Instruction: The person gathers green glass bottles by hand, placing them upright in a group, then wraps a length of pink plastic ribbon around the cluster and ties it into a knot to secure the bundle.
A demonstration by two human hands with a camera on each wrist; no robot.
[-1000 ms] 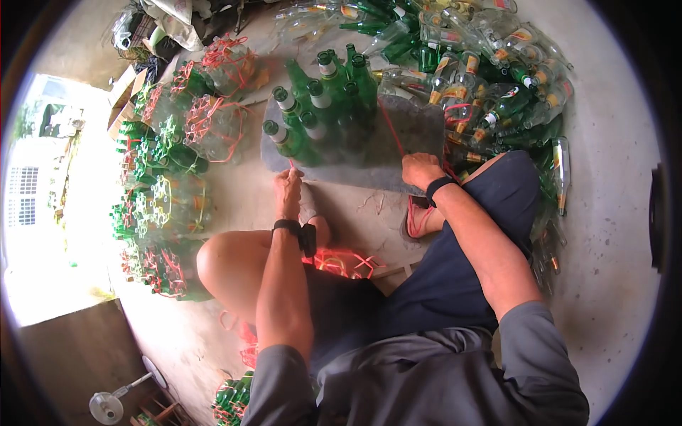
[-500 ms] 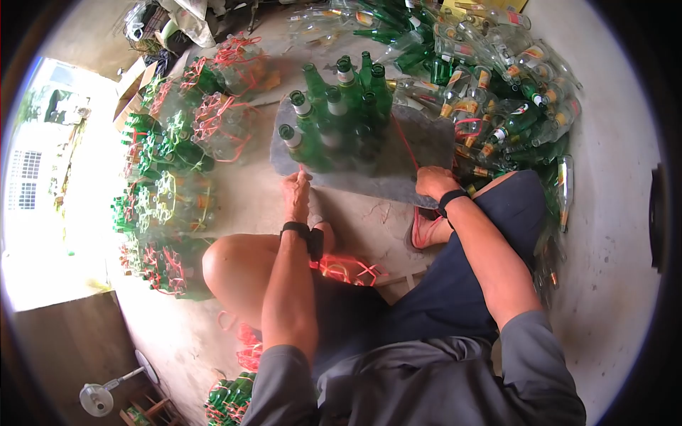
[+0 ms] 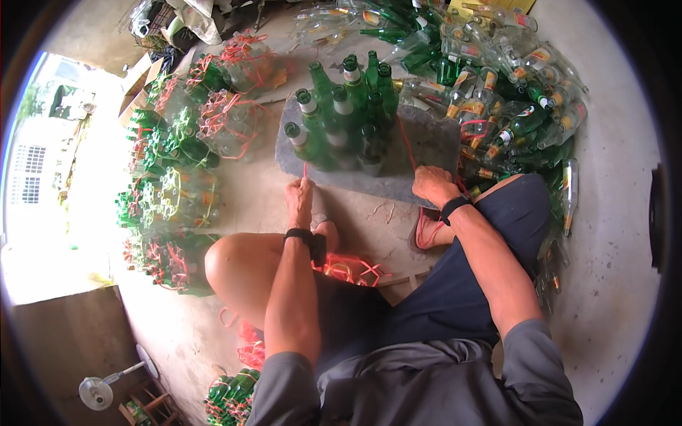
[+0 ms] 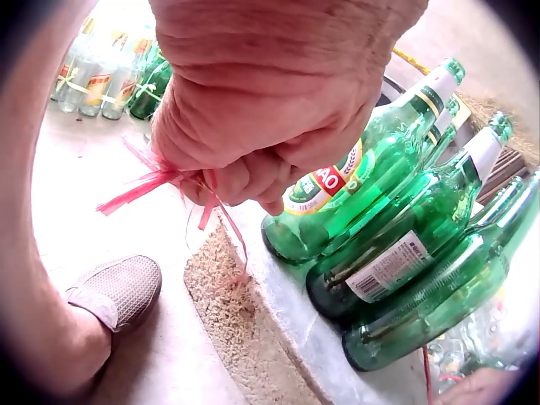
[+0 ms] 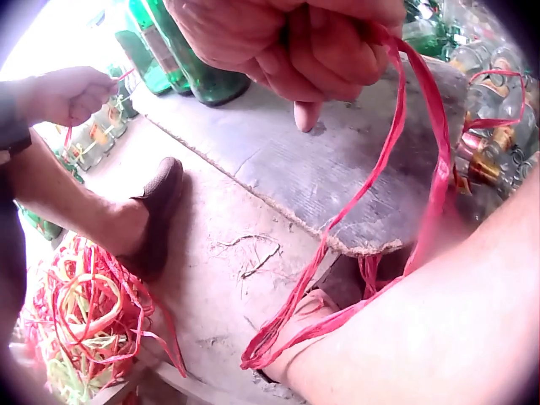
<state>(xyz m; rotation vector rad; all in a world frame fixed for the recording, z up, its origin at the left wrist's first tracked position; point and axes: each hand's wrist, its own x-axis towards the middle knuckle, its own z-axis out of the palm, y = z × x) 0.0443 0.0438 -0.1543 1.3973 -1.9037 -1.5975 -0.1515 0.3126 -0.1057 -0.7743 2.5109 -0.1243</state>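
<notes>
Several green beer bottles (image 3: 341,124) stand upright in a cluster on a grey stone slab (image 3: 426,135). At the slab's near left edge my left hand (image 3: 298,200) grips one end of red plastic twine (image 4: 143,181), whose frayed tail sticks out of the fist in the left wrist view. My right hand (image 3: 435,186) holds the twine over the slab's near right corner, with fingers curled. From there a strand runs up to the right side of the bottles. A long slack loop (image 5: 439,152) hangs from this hand in the right wrist view.
Loose bottles (image 3: 497,92) lie heaped along the right. Bundles of bottles tied with twine (image 3: 170,192) stand on the left. A tangled pile of red and yellow twine (image 5: 80,312) lies between the legs. A fan (image 3: 96,392) stands at lower left.
The head view has shifted, so the scene sits lower and further right. My left hand has drawn back slightly from the slab, with more twine showing above it. Both hands still hold the twine.
</notes>
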